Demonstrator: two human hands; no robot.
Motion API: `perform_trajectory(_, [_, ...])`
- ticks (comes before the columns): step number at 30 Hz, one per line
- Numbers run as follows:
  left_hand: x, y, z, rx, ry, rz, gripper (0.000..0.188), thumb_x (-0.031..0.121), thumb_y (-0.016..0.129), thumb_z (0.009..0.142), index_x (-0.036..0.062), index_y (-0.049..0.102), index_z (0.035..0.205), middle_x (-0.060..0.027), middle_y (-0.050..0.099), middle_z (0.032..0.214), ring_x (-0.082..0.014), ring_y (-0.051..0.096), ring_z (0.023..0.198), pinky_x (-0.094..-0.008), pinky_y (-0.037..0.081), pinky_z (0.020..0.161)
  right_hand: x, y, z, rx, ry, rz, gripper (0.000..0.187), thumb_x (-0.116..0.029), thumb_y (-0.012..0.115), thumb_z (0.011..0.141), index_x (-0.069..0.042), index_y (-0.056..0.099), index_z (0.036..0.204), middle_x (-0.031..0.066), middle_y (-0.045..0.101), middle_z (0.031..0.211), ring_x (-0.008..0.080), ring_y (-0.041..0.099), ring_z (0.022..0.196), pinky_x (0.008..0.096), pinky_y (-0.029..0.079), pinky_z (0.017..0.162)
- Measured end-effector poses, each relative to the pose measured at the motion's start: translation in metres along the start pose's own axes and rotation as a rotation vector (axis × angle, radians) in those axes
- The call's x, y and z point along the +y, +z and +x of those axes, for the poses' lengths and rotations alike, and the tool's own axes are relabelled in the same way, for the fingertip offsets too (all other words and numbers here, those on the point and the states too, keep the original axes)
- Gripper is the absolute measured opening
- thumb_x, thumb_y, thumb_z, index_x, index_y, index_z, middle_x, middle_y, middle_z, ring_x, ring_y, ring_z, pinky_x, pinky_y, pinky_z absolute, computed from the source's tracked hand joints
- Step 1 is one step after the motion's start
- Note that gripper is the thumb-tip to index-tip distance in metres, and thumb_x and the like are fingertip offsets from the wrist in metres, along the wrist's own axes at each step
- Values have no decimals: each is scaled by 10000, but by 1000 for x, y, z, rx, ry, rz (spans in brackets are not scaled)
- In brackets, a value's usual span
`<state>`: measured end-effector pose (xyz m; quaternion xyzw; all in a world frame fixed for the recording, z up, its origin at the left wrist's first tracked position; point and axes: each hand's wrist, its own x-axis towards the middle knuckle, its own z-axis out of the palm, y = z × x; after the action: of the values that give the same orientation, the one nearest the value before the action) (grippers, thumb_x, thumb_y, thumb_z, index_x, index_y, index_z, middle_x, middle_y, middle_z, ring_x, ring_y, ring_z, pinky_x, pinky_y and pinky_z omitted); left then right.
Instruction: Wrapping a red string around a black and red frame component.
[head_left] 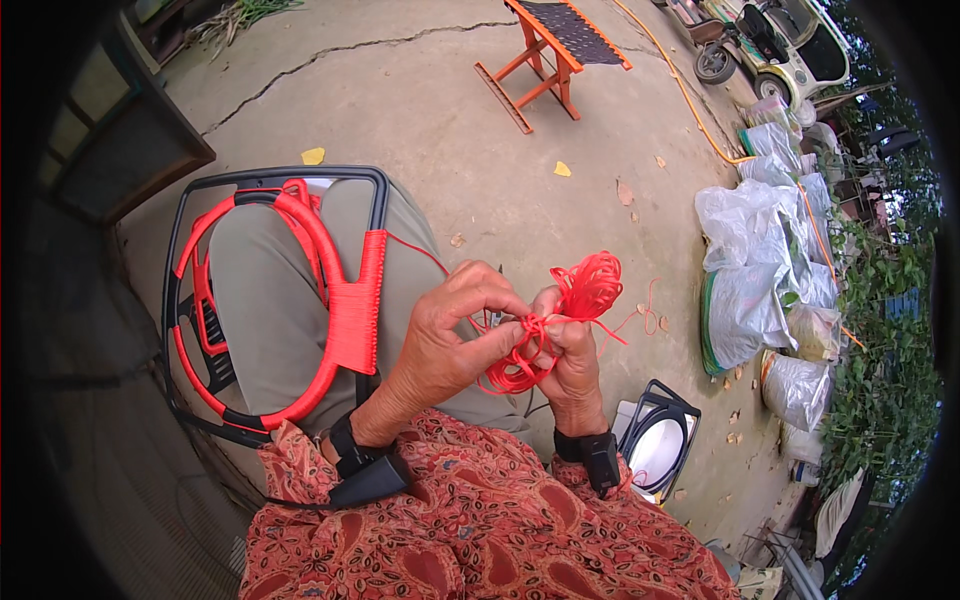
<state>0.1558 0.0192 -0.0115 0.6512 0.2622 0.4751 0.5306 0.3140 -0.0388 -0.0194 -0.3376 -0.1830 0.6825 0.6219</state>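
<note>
A looped bundle of red plastic cord is gathered at its middle in my right hand, its loops spreading out above and below the fist. My left hand pinches the cord at the tied middle, thumb and forefinger pressed together. From there a single strand runs left to a black frame resting across my lap. Inside that frame sits a ring partly wrapped in red cord, and a broad red woven band joins the ring to the frame's right side. Fingers partly hide the knot.
A folding stool with orange legs stands ahead on the concrete. Another black frame with a ring lies by my right side. Filled plastic sacks line the right, near a parked vehicle. An orange hose crosses the ground.
</note>
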Motion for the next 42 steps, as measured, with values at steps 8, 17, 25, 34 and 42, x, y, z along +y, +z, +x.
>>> perform_trajectory(8, [1, 1, -1, 70, 75, 69, 146, -3, 674, 715, 27, 634, 852, -90, 599, 831, -221, 583, 815, -313, 457, 737, -1, 8, 2, 80, -81, -110, 147, -48, 619, 746, 6, 536, 853, 16, 525, 679, 53, 418, 472, 201, 313, 422])
perform_trajectory(17, [0, 2, -2, 36, 66, -1, 132, -3, 673, 723, 18, 639, 849, -78, 620, 806, -192, 588, 785, -296, 452, 711, -4, 5, 2, 81, -192, -292, 123, -55, 651, 755, -10, 556, 819, 9, 542, 646, 47, 412, 467, 203, 301, 421])
perform_trajectory(25, [-7, 2, -5, 33, -182, -114, 80, 62, 688, 775, -3, 640, 780, -40, 602, 731, -101, 560, 703, -249, 435, 650, -2, 6, -1, 163, -206, -573, 111, -76, 675, 783, -15, 606, 845, -20, 582, 699, 35, 508, 616, 204, 403, 532])
perform_trajectory(34, [-8, -2, -6, 5, -569, -382, 54, 10, 593, 795, -18, 632, 820, -52, 628, 841, -88, 561, 801, -229, 443, 733, -4, 8, -3, 151, -136, -744, 90, -76, 677, 782, -18, 645, 844, -13, 618, 716, 46, 543, 651, 220, 449, 575])
perform_trajectory(42, [-25, -3, -7, 101, -672, -783, 65, 39, 563, 823, -16, 593, 839, -81, 623, 829, -139, 577, 801, -265, 450, 757, -5, -5, -2, 91, -76, -908, 84, -86, 672, 772, -27, 636, 819, -27, 603, 702, 45, 534, 640, 234, 447, 573])
